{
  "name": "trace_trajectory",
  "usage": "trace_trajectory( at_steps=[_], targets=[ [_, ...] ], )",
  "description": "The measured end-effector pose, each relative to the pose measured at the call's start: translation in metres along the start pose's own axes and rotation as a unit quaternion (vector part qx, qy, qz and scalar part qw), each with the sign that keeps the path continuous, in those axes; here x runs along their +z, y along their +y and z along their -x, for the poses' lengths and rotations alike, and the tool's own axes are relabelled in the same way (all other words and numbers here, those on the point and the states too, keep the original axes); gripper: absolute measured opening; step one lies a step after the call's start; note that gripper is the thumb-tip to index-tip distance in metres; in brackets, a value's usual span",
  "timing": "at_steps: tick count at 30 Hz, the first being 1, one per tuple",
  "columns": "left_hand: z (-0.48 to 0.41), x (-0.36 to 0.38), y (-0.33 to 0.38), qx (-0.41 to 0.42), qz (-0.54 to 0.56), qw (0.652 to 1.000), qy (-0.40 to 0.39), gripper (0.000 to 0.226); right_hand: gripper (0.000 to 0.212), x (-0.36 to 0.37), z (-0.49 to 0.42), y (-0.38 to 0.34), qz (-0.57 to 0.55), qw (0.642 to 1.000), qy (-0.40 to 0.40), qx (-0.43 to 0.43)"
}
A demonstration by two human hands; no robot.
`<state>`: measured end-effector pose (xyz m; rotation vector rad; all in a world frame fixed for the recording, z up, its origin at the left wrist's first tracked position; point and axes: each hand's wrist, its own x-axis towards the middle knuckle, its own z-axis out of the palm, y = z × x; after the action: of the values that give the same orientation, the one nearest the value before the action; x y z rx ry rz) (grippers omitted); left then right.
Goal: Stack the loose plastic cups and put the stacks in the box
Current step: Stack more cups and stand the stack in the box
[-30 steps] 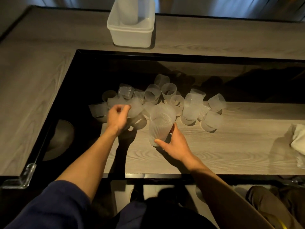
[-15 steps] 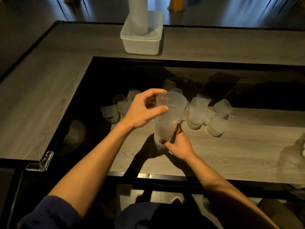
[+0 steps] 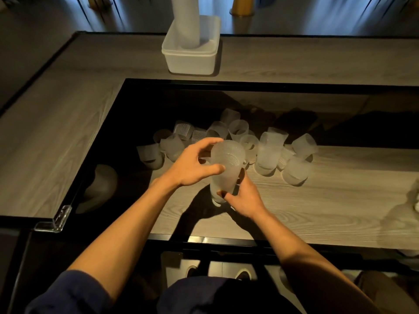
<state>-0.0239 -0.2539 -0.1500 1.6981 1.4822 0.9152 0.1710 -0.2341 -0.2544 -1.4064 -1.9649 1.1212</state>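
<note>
A short stack of frosted ribbed plastic cups (image 3: 226, 168) stands tilted in the middle of the table. My right hand (image 3: 244, 198) grips it low on its near side. My left hand (image 3: 192, 164) curls round the top cup, thumb on the side and fingers over the rim. Several loose frosted cups (image 3: 267, 152) lie and stand in a heap just behind the stack, spreading left (image 3: 149, 152) and right (image 3: 303, 146). The white box (image 3: 190, 60) sits on the far side of the table, with a tall cup stack (image 3: 186, 21) standing in it.
The cups rest on a dark glass panel (image 3: 158, 105) set in the wooden table top (image 3: 45, 141). A clear plastic corner guard (image 3: 54, 219) sticks out at the near left. Something white (image 3: 416, 200) shows at the right edge. My legs and shoes are below.
My left hand lifted a cup out of the heap on the left and brought it onto the top of the stack. The right hand kept its hold on the stack.
</note>
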Motion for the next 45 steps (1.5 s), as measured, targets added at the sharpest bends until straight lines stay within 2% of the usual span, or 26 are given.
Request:
trace_trajectory(
  at_steps=[3,8,11,13,15,17,19,23,26,30,35,38,41,45],
  targets=[
    [-0.001,0.0,-0.005,-0.002,0.015,1.0,-0.027,0.067,0.09,-0.002,-0.001,-0.001,-0.011,1.0,-0.006,0.012],
    [-0.005,0.006,-0.01,-0.007,-0.002,0.998,-0.069,0.097,0.093,-0.009,-0.006,0.0,-0.009,0.999,-0.047,0.019],
    [-0.01,0.018,-0.018,-0.003,-0.011,0.999,-0.048,0.094,0.105,-0.018,-0.012,0.004,0.063,0.993,-0.095,0.022],
    [-0.013,0.024,-0.023,0.001,-0.01,1.0,-0.023,0.089,0.098,-0.028,-0.014,0.005,0.149,0.983,-0.106,0.034],
    [-0.015,0.029,-0.023,0.001,-0.006,1.0,0.008,0.083,0.079,-0.041,-0.018,0.007,0.219,0.975,-0.028,0.037],
    [-0.019,0.032,-0.023,-0.002,-0.001,1.0,0.028,0.081,0.06,-0.055,-0.025,0.012,0.219,0.971,0.08,0.042],
    [-0.024,0.033,-0.023,-0.009,0.002,0.999,0.037,0.08,0.049,-0.071,-0.036,0.014,0.204,0.967,0.144,0.058],
    [-0.033,0.034,-0.026,-0.026,0.01,0.998,0.057,0.084,0.043,-0.097,-0.061,0.023,0.166,0.962,0.198,0.091],
    [-0.038,0.035,-0.024,-0.034,0.008,0.997,0.068,0.087,0.048,-0.106,-0.076,0.027,0.103,0.959,0.23,0.13],
    [-0.046,0.035,-0.025,-0.04,0.001,0.998,0.055,0.087,0.06,-0.109,-0.089,0.025,0.137,0.956,0.22,0.137],
    [-0.05,0.033,-0.027,-0.043,0.0,0.998,0.044,0.088,0.092,-0.117,-0.1,0.021,0.227,0.958,0.141,0.105],
    [-0.05,0.033,-0.029,-0.048,0.0,0.998,0.036,0.088,0.101,-0.12,-0.107,0.023,0.263,0.955,0.094,0.102],
    [-0.049,0.033,-0.031,-0.046,0.001,0.998,0.04,0.087,0.095,-0.121,-0.109,0.026,0.304,0.946,0.069,0.093],
    [-0.049,0.034,-0.032,-0.046,0.001,0.998,0.042,0.088,0.076,-0.123,-0.109,0.025,0.319,0.941,0.088,0.061]
  ],
)
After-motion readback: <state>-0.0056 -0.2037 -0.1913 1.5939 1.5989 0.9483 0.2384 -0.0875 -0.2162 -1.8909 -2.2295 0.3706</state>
